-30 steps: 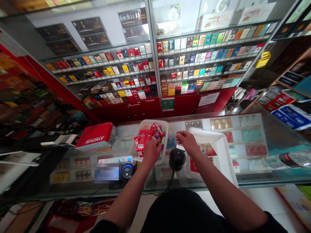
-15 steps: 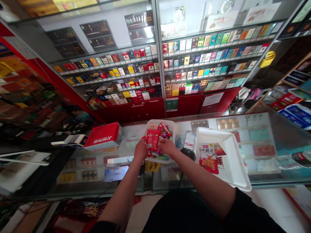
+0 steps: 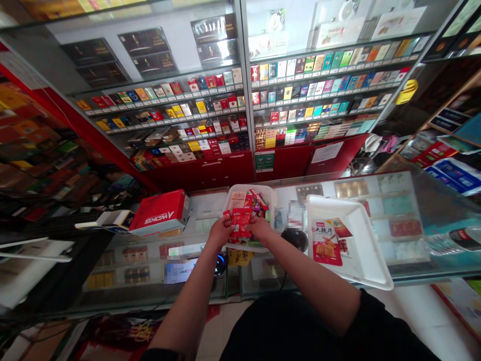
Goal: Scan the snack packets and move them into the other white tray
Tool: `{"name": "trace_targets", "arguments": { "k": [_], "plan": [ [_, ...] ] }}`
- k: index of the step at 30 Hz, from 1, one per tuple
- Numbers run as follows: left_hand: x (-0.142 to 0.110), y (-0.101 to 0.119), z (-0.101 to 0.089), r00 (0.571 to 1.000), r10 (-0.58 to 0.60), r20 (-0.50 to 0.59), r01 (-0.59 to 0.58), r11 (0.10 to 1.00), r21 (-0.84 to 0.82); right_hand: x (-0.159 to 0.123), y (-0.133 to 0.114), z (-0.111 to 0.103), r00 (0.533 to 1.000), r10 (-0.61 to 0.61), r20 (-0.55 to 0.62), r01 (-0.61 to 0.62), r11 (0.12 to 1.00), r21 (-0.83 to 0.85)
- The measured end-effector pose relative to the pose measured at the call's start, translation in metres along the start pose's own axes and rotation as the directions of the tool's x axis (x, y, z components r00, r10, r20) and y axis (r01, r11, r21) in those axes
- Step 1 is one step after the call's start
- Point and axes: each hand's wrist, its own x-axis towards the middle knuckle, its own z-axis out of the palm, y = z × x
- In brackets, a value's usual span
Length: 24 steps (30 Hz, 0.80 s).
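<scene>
Left hand (image 3: 221, 233) and right hand (image 3: 261, 230) pinch a red snack packet (image 3: 241, 221) between them over the candy-filled plastic tub (image 3: 272, 196). From the tub, a black round device (image 3: 295, 239), partly behind the right forearm, sits at four o'clock, a white tray (image 3: 363, 245) at three, a red box (image 3: 158, 213) at nine. Cigarette shelves (image 3: 244, 113) stand beyond at twelve.

far: tall glass shelves (image 3: 278, 85) with shiny light | below: red cabinet doors (image 3: 285, 163) | near: glass desk (image 3: 263, 268), pale floor (image 3: 225, 318)

The tub (image 3: 271, 194) is white, the packet (image 3: 240, 220) red.
</scene>
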Motion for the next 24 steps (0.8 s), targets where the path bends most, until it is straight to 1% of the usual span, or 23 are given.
{"name": "trace_targets", "arguments": {
  "k": [1,2,3,5,6,8,10,12,15,18,21,24],
  "plan": [
    [-0.002,0.001,0.000,0.999,-0.034,0.037,0.038,0.990,-0.133,0.000,0.000,-0.001,1.000,0.015,-0.008,-0.015,1.000,0.002],
    [-0.004,0.003,0.001,0.995,-0.057,0.077,0.076,0.959,-0.274,-0.001,0.000,-0.002,0.999,0.030,-0.013,-0.030,1.000,0.006],
    [-0.006,0.005,0.001,0.991,-0.067,0.115,0.108,0.909,-0.403,-0.001,-0.001,-0.003,0.999,0.039,-0.018,-0.039,0.999,0.005],
    [-0.010,0.012,0.001,0.985,-0.072,0.159,0.153,0.798,-0.582,-0.001,-0.002,-0.006,0.999,0.046,-0.025,-0.045,0.999,0.006],
    [-0.011,0.016,0.002,0.983,-0.083,0.165,0.171,0.750,-0.639,-0.002,-0.002,-0.007,0.999,0.047,-0.027,-0.047,0.999,0.007],
    [-0.012,0.024,0.003,0.980,-0.141,0.143,0.200,0.694,-0.692,-0.002,-0.003,-0.011,0.999,0.040,-0.036,-0.039,0.999,0.004],
    [-0.012,0.032,0.005,0.975,-0.201,0.093,0.206,0.667,-0.716,-0.004,-0.005,-0.016,0.999,0.003,-0.051,-0.005,1.000,-0.025],
    [-0.010,0.039,0.008,0.975,-0.215,0.059,0.184,0.625,-0.759,-0.007,-0.009,-0.024,0.996,-0.059,-0.072,0.052,0.994,-0.091],
    [-0.007,0.047,0.014,0.984,-0.174,0.035,0.123,0.526,-0.842,-0.012,-0.017,-0.040,0.988,-0.137,-0.068,0.118,0.966,-0.228],
    [-0.004,0.057,0.022,0.990,-0.139,0.031,0.091,0.449,-0.889,-0.018,-0.025,-0.058,0.990,-0.139,-0.033,0.121,0.936,-0.330],
    [-0.003,0.068,0.031,0.992,-0.115,0.050,0.093,0.409,-0.908,-0.021,-0.028,-0.073,0.994,-0.095,-0.048,0.073,0.938,-0.338],
    [-0.002,0.078,0.040,0.997,-0.050,0.056,0.072,0.415,-0.907,-0.024,-0.027,-0.084,0.996,-0.091,-0.025,0.080,0.956,-0.281]
  ]
}}
